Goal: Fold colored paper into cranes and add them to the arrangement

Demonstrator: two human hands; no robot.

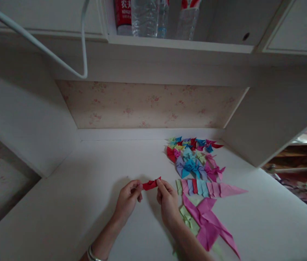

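Between my two hands, over the white tabletop, is a small piece of folded red paper (pixel 150 185). My left hand (pixel 129 195) pinches its left end between thumb and finger. At the other end, my right hand (pixel 166 197) grips it the same way, and a small red point sticks up by the fingertips. Just right of my right hand lies an overlapping row of folded paper pieces (pixel 200 188) in green, pink, purple, red and blue. A large magenta folded paper star (pixel 207 221) lies nearer, partly over light green folded pieces (pixel 188 218); my right forearm hides some of these.
Colourful folded paper shapes (pixel 193 159) are heaped at the back right of the white table (pixel 99 163). Side panels and a flowered back wall (pixel 142 105) enclose it. Overhead, a shelf holds plastic bottles (pixel 145 18). A white bent tube (pixel 61 63) hangs at upper left.
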